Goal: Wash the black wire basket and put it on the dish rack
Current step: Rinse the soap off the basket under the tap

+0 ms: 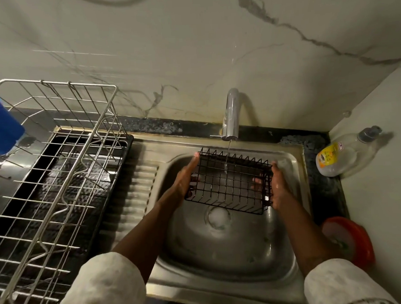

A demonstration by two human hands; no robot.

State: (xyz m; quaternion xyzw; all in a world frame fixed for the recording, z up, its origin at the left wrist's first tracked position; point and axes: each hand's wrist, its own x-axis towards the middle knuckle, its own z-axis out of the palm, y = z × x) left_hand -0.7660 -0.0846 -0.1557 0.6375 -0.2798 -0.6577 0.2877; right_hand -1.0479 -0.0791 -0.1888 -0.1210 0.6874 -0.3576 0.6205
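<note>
Marble-veined wall and dark counter frame the steel sink (221,253), head view. Basket (228,185) hangs over the basin under a thin stream from the tap (231,114). Left hand (184,182) grips its left end, thumb along the rim. Right hand (279,187) grips the right end, fingers (257,180) curled inside the wire. Step, by my reading: rinsing. Next calls for lifting it clear and carrying it left to the rack (66,177). Bottle (345,153) at right bears a yellow label, writing unreadable.

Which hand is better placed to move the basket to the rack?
Left, probably: the left hand grips the basket on the side nearest the rack; the right hand holds the far side.
</note>
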